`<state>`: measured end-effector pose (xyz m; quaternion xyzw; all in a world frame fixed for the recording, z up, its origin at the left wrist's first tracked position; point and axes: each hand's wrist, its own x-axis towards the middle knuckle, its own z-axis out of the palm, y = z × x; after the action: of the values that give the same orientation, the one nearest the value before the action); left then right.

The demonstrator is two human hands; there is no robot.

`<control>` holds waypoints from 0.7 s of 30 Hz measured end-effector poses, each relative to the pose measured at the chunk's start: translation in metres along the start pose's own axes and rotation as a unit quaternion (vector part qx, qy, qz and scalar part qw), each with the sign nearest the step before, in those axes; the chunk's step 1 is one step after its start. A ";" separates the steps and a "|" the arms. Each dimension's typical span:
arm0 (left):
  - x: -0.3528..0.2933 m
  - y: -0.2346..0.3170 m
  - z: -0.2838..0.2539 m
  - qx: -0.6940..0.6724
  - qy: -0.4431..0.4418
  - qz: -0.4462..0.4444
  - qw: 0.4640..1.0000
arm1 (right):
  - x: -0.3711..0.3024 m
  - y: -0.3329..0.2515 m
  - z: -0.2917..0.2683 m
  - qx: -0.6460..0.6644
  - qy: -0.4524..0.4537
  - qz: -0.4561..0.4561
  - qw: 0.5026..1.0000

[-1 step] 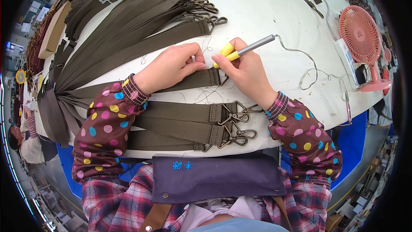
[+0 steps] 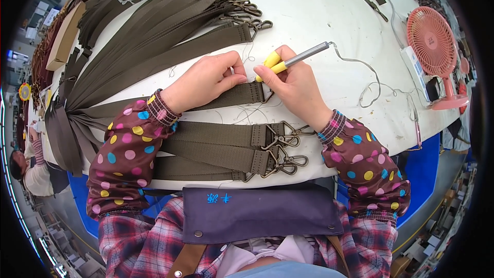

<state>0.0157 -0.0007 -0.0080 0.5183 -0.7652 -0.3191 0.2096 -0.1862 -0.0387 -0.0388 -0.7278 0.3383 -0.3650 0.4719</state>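
Note:
My left hand lies over the upper edge of an olive-brown webbing strap, thumb and index finger pinched together near its stitched end. Whatever is between those fingertips is too small to make out. My right hand is closed around a corded pen-shaped tool with a yellow grip and metal barrel. A yellow cover sits on a right fingertip. The tool's tip meets the strap's end beside a metal ring, close to my left fingertips. Nearer me lie several similar straps with metal snap hooks.
A fan of straps with hooks spreads across the white table at the far left. A thin cord runs from the tool. At right stands a pink fan. Loose threads lie about. Another person is at far left.

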 end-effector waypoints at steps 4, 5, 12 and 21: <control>-0.001 0.004 0.001 -0.079 0.003 -0.058 0.995 | 0.000 0.001 -0.001 -0.016 -0.007 -0.010 1.000; 0.000 0.004 0.001 -0.079 0.004 -0.057 0.995 | -0.001 0.001 -0.001 -0.018 -0.008 -0.009 1.000; -0.001 0.001 0.003 -0.111 0.005 -0.049 0.993 | -0.001 0.000 -0.001 -0.025 -0.015 -0.010 1.000; 0.000 -0.001 0.005 -0.118 0.002 -0.045 0.992 | -0.001 -0.001 -0.002 -0.035 -0.012 -0.012 0.999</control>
<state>0.0137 0.0005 -0.0124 0.5243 -0.6981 -0.4150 0.2560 -0.1880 -0.0383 -0.0373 -0.7525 0.3364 -0.3497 0.4454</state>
